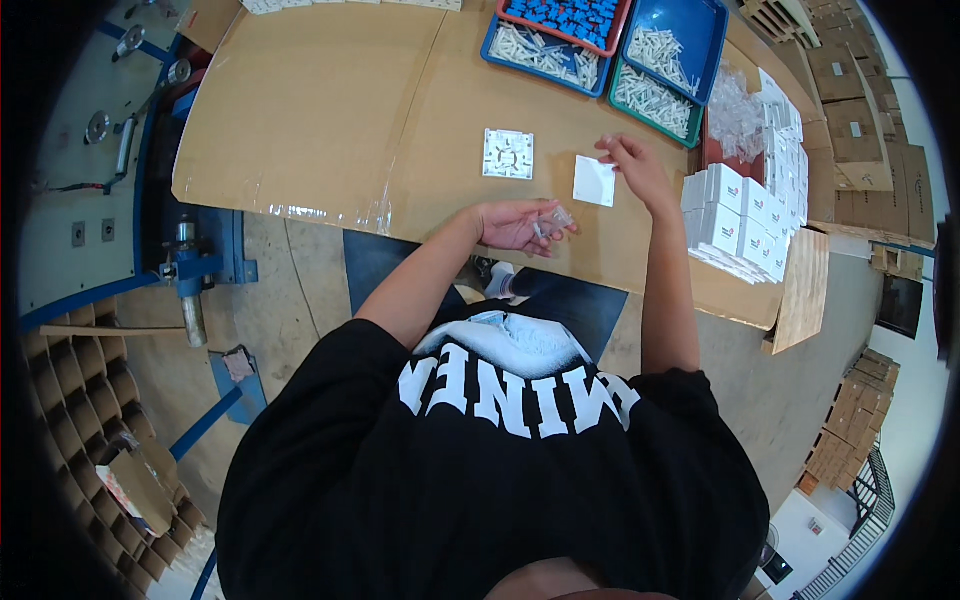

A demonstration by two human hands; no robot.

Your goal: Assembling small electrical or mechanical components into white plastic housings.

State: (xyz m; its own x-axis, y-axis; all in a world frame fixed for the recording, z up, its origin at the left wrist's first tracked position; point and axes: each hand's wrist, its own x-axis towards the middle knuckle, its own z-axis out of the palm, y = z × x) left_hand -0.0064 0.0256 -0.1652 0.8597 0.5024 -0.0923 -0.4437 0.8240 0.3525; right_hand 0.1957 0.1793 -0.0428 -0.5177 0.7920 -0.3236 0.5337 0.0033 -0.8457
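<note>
My left hand [518, 228] is turned palm up near the table's front edge, its fingers curled around a small clear plastic bag [552, 224] with small parts inside. To its right, my right hand [640, 170] has thumb and fingers pinched at the upper right edge of a plain white square plate [594, 183]. Fingers cover part of that edge. A white square frame [508, 154] with a round opening in its middle lies flat on the cardboard-covered table [320, 120], left of the plate and touched by neither hand.
Beyond my hands stand a red tray [612, 48] of blue parts, blue trays [492, 56] and a green tray [640, 118] with white plugs. Crumpled clear bags [735, 118] and stacked white boxes [735, 225] occupy the right side. A blue-framed machine [110, 170] stands at left.
</note>
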